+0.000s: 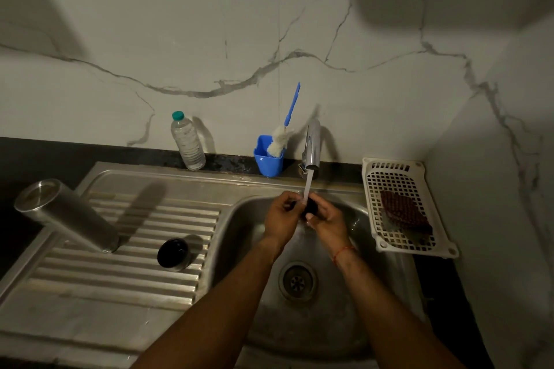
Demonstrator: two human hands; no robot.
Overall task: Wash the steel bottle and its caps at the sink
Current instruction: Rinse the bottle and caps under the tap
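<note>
The steel bottle (67, 214) stands upside down on the ribbed draining board (126, 281) at the left. A steel cap with a dark inside (174, 253) sits open side up on the board near the basin. Over the sink basin (239, 237), my left hand (281, 217) and my right hand (325, 220) both grip a small black cap (311, 207) under the water stream (308, 186) running from the tap (312, 145). Much of the black cap is hidden by my fingers.
A clear plastic water bottle (187, 141) with a teal lid stands at the wall. A blue cup (268, 157) holds a blue-handled bottle brush (284, 129). A white plastic basket (401, 207) with a dark scrub pad (404, 213) sits right of the basin. The drain (297, 281) lies below my wrists.
</note>
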